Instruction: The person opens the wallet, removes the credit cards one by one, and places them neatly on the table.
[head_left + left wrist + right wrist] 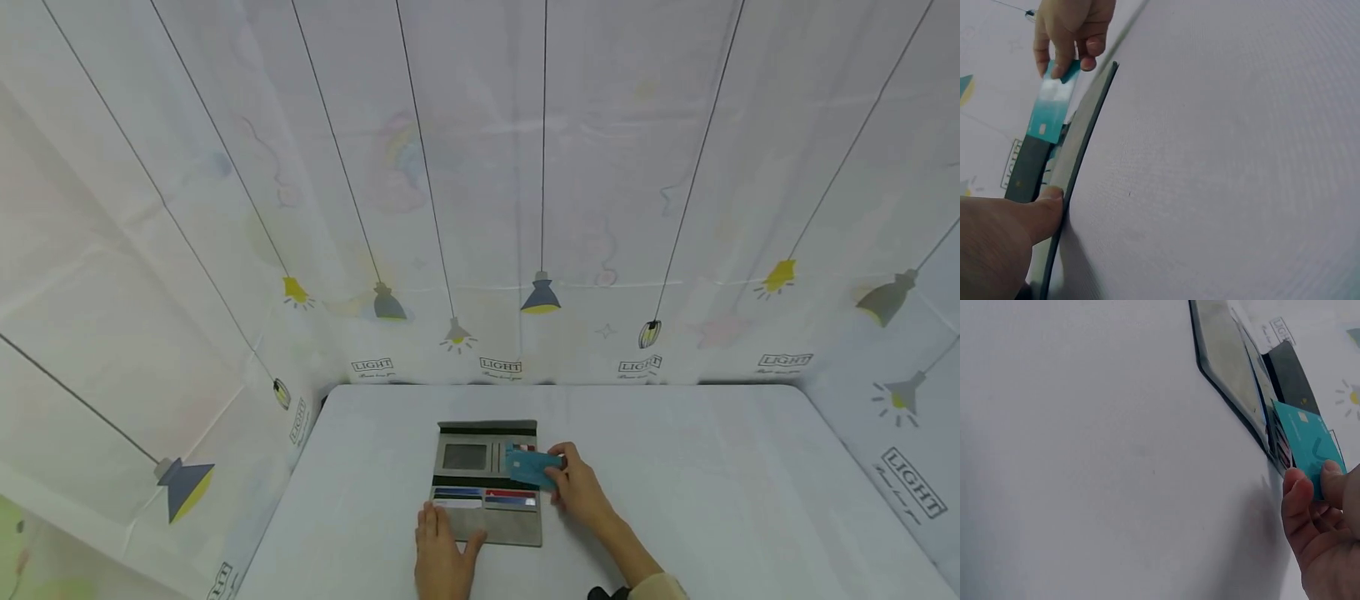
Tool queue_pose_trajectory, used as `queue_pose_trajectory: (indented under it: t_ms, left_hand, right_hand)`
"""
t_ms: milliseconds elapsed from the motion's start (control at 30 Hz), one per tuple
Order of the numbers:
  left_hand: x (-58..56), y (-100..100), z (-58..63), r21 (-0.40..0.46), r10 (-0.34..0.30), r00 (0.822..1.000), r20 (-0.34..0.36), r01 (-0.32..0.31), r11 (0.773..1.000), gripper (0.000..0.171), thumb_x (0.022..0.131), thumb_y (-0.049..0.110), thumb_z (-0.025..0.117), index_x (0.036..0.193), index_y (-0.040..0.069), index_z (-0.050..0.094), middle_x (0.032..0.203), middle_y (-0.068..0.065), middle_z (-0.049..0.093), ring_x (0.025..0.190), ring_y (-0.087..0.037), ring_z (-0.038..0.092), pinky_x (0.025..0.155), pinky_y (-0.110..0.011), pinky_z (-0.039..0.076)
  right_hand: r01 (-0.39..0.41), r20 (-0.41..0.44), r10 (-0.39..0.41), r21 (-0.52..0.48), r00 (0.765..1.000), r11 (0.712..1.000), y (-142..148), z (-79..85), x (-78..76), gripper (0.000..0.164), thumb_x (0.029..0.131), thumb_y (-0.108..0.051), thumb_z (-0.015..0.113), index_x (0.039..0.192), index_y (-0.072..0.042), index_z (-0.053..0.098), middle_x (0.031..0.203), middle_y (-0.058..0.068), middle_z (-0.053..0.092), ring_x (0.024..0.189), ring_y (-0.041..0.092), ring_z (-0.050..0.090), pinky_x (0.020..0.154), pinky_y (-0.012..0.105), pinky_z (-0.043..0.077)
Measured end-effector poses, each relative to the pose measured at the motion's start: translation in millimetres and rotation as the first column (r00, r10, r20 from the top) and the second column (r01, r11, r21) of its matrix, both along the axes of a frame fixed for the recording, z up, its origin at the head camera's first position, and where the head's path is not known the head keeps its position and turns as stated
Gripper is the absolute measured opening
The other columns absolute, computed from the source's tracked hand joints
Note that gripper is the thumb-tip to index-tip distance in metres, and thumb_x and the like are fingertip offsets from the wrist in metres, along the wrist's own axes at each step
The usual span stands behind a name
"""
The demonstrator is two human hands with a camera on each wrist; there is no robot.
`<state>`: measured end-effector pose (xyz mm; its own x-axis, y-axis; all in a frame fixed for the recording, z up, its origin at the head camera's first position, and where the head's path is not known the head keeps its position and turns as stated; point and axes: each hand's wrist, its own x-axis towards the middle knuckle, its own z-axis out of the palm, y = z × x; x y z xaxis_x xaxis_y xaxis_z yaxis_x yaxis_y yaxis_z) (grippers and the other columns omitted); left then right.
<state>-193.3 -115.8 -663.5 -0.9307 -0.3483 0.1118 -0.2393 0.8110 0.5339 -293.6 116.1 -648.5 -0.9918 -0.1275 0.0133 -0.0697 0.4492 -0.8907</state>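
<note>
A grey wallet point(510, 527) lies unfolded on the white table, with several cards in the slots of its lower half. In its upper half are a dark window point(465, 457) and more slots. My right hand point(583, 493) pinches a teal bank card point(531, 468) by one end, between thumb and fingers. The card's other end, with the chip, overlaps the upper right slots; whether it is inside one I cannot tell. My left hand point(442, 557) rests on the wallet's lower left part, fingers extended, its thumb point(1047, 209) on the wallet near the edge.
The white tabletop point(712, 483) spreads around the wallet on both sides. A pale cloth point(480, 183) printed with hanging lamps stands behind the table and along its sides. A dark band and light sleeve point(656, 586) show at my right wrist.
</note>
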Motion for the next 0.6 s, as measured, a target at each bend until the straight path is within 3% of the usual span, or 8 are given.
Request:
queue_pose_trajectory:
  t_ms: [300,600]
  left_hand:
    - [-0.1,0.2,1.2,0.004,0.005,1.0,0.016,-0.005,1.0,0.092,0.076,0.052,0.081,0.137,-0.01,0.052,0.152,-0.028,0.044,0.142,-0.047,0.041,0.111,-0.059,0.041]
    - [-0.1,-1.5,1.8,0.005,-0.008,1.0,0.004,0.008,1.0,0.091,0.076,0.05,0.082,0.137,-0.012,0.052,0.15,-0.03,0.045,0.141,-0.048,0.042,0.111,-0.06,0.04]
  right_hand:
    - [0.121,-0.055,-0.12,0.025,0.991,0.992,31.4,-8.5,-17.1,0.042,0.099,-0.006,0.059,0.137,-0.004,0.04,0.085,0.007,0.057,0.061,0.011,0.057,0.055,0.022,0.048]
    - [0.305,-0.005,-0.305,0.019,0.952,0.952,49.0,-8.5,-46.2,0.045,0.099,-0.012,0.061,0.136,0.005,0.042,0.092,0.014,0.066,0.066,0.015,0.065,0.056,0.02,0.047]
